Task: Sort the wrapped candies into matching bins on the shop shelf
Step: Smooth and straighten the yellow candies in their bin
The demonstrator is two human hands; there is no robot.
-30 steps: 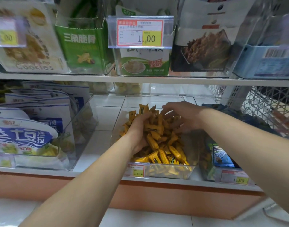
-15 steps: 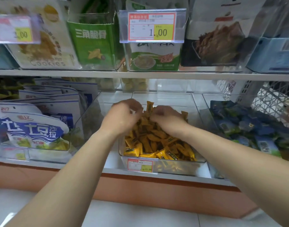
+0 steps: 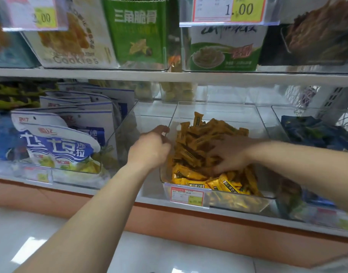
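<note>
The yellow wrapped candies (image 3: 204,146) lie heaped in the clear bin (image 3: 218,113) on the lower shelf (image 3: 149,188). They look light, with crinkly, slippery wrappers. Pinch one by a crimped end or scoop several from below, since the heap will likely slide. Your right hand (image 3: 228,152) lies spread on the pile, fingers straight. Your left hand (image 3: 149,148) curls at the bin's left wall, and I cannot tell whether it holds anything. Blue candies (image 3: 317,133) lie in the next bin to the right, and the upper shelf (image 3: 110,74) hangs close above the bins — little headroom.
</note>
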